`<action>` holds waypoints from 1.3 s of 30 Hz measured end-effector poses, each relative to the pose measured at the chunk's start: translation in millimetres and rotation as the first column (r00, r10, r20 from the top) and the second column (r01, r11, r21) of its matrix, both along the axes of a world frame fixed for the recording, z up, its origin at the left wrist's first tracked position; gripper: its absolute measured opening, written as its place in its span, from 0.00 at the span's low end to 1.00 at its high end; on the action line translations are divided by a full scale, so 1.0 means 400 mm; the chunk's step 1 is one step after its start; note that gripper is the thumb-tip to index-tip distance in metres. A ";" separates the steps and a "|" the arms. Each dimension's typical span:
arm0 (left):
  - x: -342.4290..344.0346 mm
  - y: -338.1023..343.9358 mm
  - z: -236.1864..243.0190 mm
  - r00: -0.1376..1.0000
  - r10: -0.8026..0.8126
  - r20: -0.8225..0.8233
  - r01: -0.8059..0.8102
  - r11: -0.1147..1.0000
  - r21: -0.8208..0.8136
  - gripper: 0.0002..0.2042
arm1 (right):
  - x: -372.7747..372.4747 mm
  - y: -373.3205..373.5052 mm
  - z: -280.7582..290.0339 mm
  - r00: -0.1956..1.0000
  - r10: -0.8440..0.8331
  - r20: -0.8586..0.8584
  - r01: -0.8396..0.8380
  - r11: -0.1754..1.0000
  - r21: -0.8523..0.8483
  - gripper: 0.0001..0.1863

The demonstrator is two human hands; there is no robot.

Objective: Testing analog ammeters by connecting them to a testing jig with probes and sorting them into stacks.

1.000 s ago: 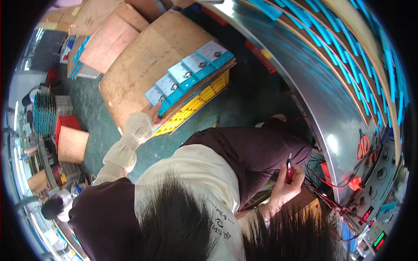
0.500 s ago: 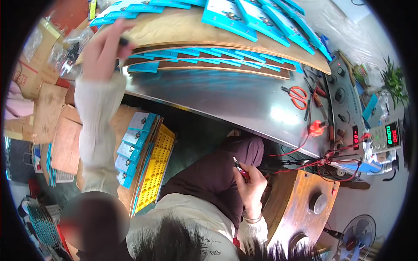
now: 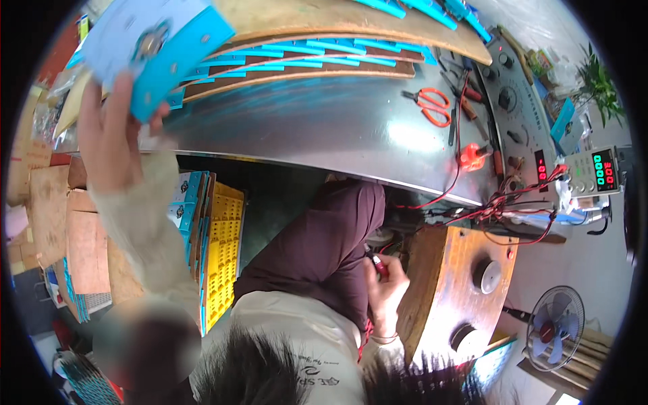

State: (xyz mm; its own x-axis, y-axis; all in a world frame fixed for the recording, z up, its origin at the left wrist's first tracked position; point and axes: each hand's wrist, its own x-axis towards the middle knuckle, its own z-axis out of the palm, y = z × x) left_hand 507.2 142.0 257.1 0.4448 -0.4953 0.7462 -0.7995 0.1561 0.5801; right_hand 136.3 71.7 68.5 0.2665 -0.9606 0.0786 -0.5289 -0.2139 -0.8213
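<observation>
My left hand [image 3: 115, 145] is raised at the upper left, closed on a flat blue-and-white card [image 3: 182, 61] with a small round metal part on its face. The card is tilted, its blue strip toward the bench. Down by my right thigh, my right hand [image 3: 386, 290] is wrapped round a small red-handled tool [image 3: 379, 264]. Its dark tip points up and away from me; the exact kind cannot be made out. Similar blue cards [image 3: 297, 48] lie in rows on the stacked brown boards [image 3: 290, 84] beyond the bench edge.
The metal bench [image 3: 304, 121] carries orange-handled scissors [image 3: 432, 106] and other hand tools. Red leads [image 3: 499, 196] hang by a power supply [image 3: 597, 172]. A wooden box with knobs [image 3: 432, 290] stands at my right, a fan [image 3: 555, 327] beyond it. A yellow crate [image 3: 223, 250] is at left.
My left hand has come nearer and now holds up a blue-and-white card; before, it was over the boards beside the cards. My right hand has shifted slightly, keeping the red-handled tool. The view has turned.
</observation>
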 end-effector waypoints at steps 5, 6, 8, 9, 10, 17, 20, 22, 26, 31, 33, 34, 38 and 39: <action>-0.207 0.002 -0.219 0.393 -0.303 -0.868 0.383 0.912 -0.145 0.24 | 0.087 -0.015 0.069 0.985 0.120 0.127 -0.109 0.990 -0.088 0.08; -0.226 -0.007 -0.254 0.260 -0.266 -0.928 0.445 0.886 -0.129 0.24 | 0.108 -0.016 0.092 0.975 0.158 0.155 -0.145 0.985 -0.093 0.09; -0.262 -0.036 -0.309 0.184 -0.209 -0.961 0.514 0.853 -0.087 0.24 | 0.141 -0.018 0.093 0.931 0.288 0.222 -0.230 0.939 -0.255 0.11; -0.282 -0.047 -0.329 0.182 -0.174 -0.968 0.533 0.845 -0.051 0.25 | 0.155 -0.021 0.097 0.902 0.364 0.232 -0.276 0.899 -0.340 0.12; -0.290 -0.052 -0.336 0.186 -0.169 -0.968 0.553 0.832 -0.038 0.27 | 0.174 -0.017 0.104 0.894 0.391 0.219 -0.299 0.885 -0.358 0.12; -0.348 -0.047 -0.356 0.283 -0.336 -0.898 0.610 0.786 -0.102 0.31 | 0.198 0.036 0.068 0.956 0.220 0.195 -0.199 0.973 -0.121 0.14; -0.337 -0.051 -0.368 0.234 -0.274 -0.933 0.659 0.750 -0.055 0.31 | 0.176 0.040 0.071 0.929 0.208 0.307 -0.197 0.978 -0.067 0.18; -0.342 -0.051 -0.381 0.229 -0.250 -0.941 0.656 0.754 -0.041 0.31 | 0.152 0.056 0.049 0.856 0.123 0.502 -0.187 0.979 0.079 0.26; -0.349 -0.053 -0.381 0.245 -0.190 -0.951 0.665 0.747 0.022 0.30 | 0.118 0.028 0.060 0.833 0.019 0.552 -0.113 0.984 0.137 0.20; -0.366 -0.063 -0.378 0.251 -0.177 -0.952 0.664 0.747 0.036 0.30 | 0.085 -0.008 0.090 0.932 0.129 0.338 -0.105 0.991 -0.087 0.11; -0.373 -0.074 -0.376 0.250 -0.174 -0.952 0.674 0.738 0.042 0.30 | 0.081 -0.021 0.087 0.951 0.146 0.273 -0.109 0.983 -0.145 0.11; -0.380 -0.081 -0.376 0.246 -0.182 -0.952 0.674 0.738 0.033 0.30 | 0.081 -0.029 0.085 0.966 0.159 0.204 -0.123 0.976 -0.181 0.11; -0.411 -0.103 -0.380 0.250 -0.250 -0.935 0.662 0.749 -0.024 0.30 | 0.097 -0.036 0.079 0.981 0.086 0.171 -0.072 0.993 -0.090 0.10; -0.411 -0.106 -0.375 0.246 -0.251 -0.936 0.666 0.745 -0.025 0.30 | 0.100 -0.037 0.082 0.969 0.043 0.244 -0.036 0.999 -0.034 0.09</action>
